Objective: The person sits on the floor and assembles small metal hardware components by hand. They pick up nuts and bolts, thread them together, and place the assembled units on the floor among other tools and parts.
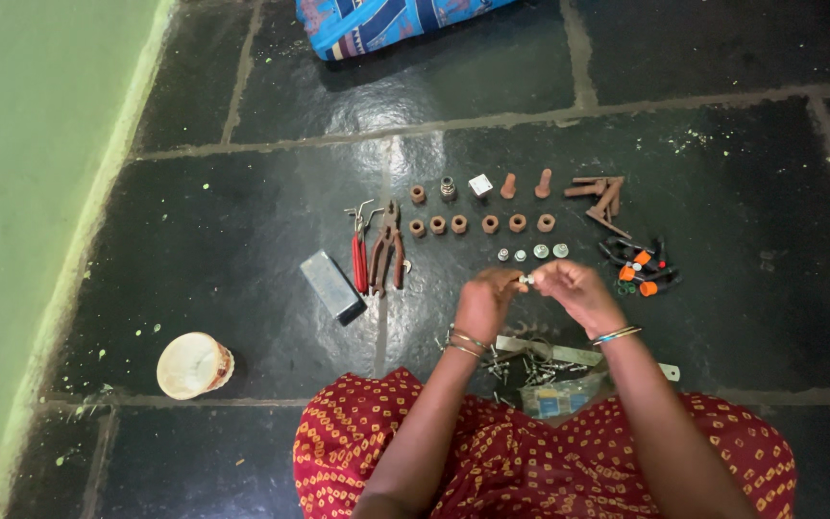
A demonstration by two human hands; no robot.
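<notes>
Both hands, left hand (pixel 484 300) and right hand (pixel 573 291), pinch one small metal part (pixel 526 280) between their fingertips above the dark stone floor (pixel 242 250), with red-handled pliers (pixel 377 255), brown rings (pixel 477 224) and silver caps (pixel 532 253) beyond.

Dark stone floor (pixel 242 288) with pale joints, speckled with light flecks. Green wall (pixel 21 192) along the left edge. Blue patterned cloth bundle (pixel 377 21) at the top. Round pale bowl (pixel 193 365) lies near the wall. Grey metal block (pixel 331 285) sits just beside red-handled pliers (pixel 377 258). Black, orange and green small parts (pixel 641 267) heaped at right. Red patterned skirt (pixel 530 461) fills the bottom.
</notes>
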